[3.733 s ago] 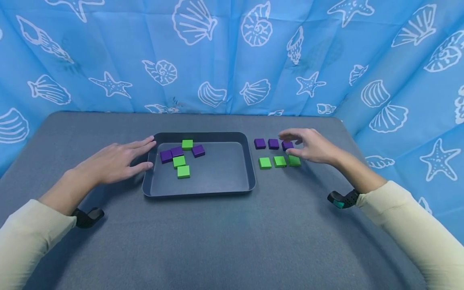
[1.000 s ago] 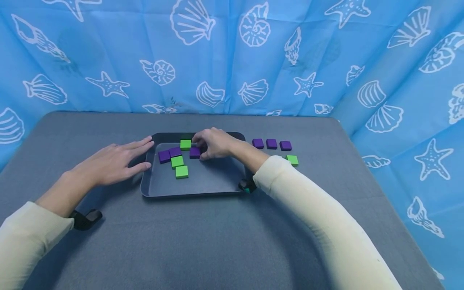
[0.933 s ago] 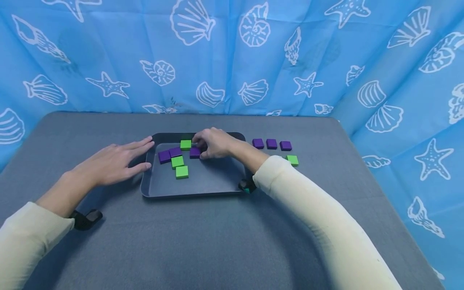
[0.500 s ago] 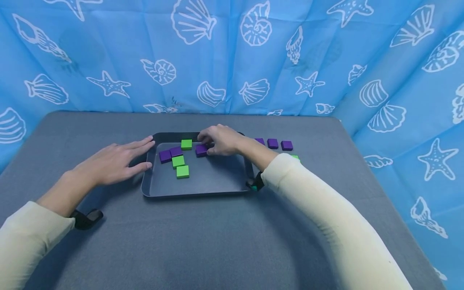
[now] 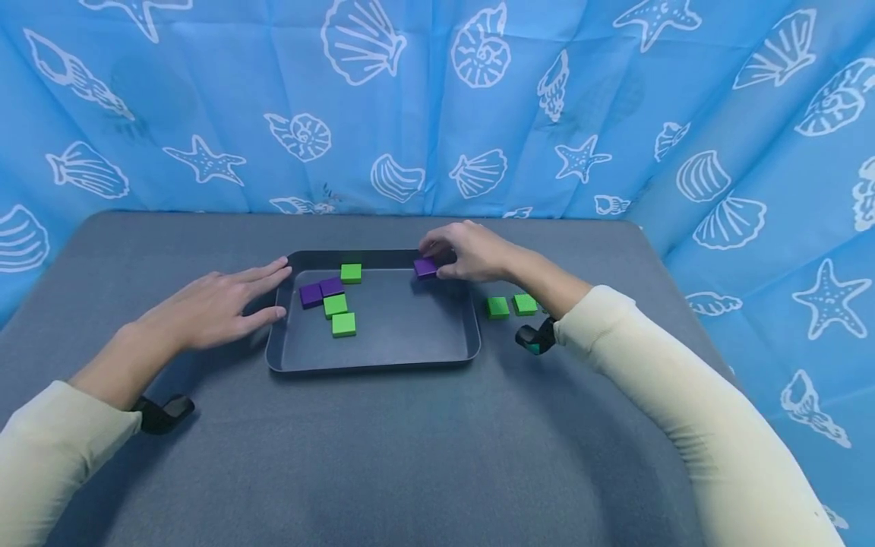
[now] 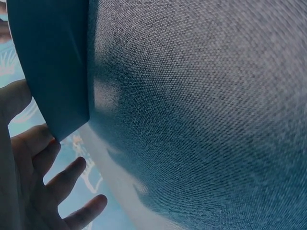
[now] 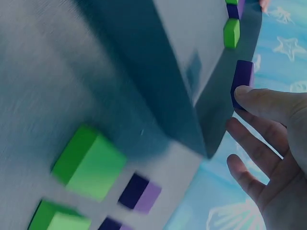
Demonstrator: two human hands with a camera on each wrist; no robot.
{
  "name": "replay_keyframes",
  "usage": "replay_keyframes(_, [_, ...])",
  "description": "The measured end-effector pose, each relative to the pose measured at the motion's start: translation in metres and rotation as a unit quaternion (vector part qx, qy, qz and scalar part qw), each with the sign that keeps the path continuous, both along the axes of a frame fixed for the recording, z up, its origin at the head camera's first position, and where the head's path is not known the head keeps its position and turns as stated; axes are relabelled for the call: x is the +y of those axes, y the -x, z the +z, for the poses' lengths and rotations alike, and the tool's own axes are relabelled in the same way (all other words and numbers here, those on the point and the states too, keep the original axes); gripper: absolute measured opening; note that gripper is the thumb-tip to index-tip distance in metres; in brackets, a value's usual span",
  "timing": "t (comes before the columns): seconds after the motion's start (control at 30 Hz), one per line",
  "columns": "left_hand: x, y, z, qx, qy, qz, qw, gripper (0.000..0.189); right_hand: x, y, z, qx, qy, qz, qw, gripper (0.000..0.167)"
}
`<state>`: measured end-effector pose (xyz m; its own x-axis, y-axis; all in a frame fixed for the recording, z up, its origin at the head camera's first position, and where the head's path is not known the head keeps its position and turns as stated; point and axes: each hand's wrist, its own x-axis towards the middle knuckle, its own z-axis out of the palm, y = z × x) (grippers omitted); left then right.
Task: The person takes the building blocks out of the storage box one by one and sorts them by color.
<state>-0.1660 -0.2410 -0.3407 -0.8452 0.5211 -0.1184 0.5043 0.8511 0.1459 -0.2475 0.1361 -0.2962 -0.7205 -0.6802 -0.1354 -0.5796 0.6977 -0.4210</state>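
Observation:
My right hand (image 5: 475, 252) pinches a purple block (image 5: 424, 267) between thumb and fingers, raised above the back right part of the dark baking tray (image 5: 383, 368). In the right wrist view, thumb and index finger hold this purple block (image 7: 243, 79) clear of the tray wall (image 7: 168, 96). My left hand (image 5: 219, 304) lies at the tray's left side, fingers straight and touching its rim. The left wrist view shows fingertips at a tray corner (image 6: 53, 72). Inside the tray are two purple blocks (image 5: 311, 295) and three green blocks (image 5: 344, 324), grouped toward the left.
Right of the tray, green blocks (image 5: 497, 307) stand in a row on the grey cloth-covered table (image 5: 383, 456), partly hidden by my right arm. Purple blocks (image 7: 140, 192) behind them show in the right wrist view. A blue shell-patterned curtain (image 5: 437, 114) hangs behind the table.
My right hand has gone from the row on the right into the tray, taken up a purple block there and carried it back rightward, toward the tray's right edge. The left hand stays put.

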Motion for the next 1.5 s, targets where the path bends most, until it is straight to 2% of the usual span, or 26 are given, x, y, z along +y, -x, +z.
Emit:
replay_keyframes(0.27, [0.001,0.000,0.000,-0.004,0.002,0.002,1.0000,0.074,0.047,0.006,0.006,0.002,0.025,-0.046,0.9986,0.046])
replay_keyframes(0.6, [0.001,0.000,-0.001,-0.002,-0.001,0.003,1.0000,0.074,0.116,0.002,-0.010,0.005,0.054,-0.103,0.9932,0.044])
replay_keyframes(0.83, [0.001,0.000,0.000,-0.003,-0.007,0.006,1.0000,0.074,0.157,-0.007,-0.022,0.009,0.062,-0.143,0.9878,0.043])
replay_keyframes(1.07, [0.001,0.000,0.000,-0.008,-0.001,0.003,1.0000,0.074,0.182,-0.016,-0.032,0.018,0.069,-0.172,0.9826,0.044])
replay_keyframes(1.5, [0.000,0.000,-0.002,-0.002,-0.007,0.009,0.9999,0.073,0.205,-0.023,-0.039,0.017,0.074,-0.189,0.9791,0.044])
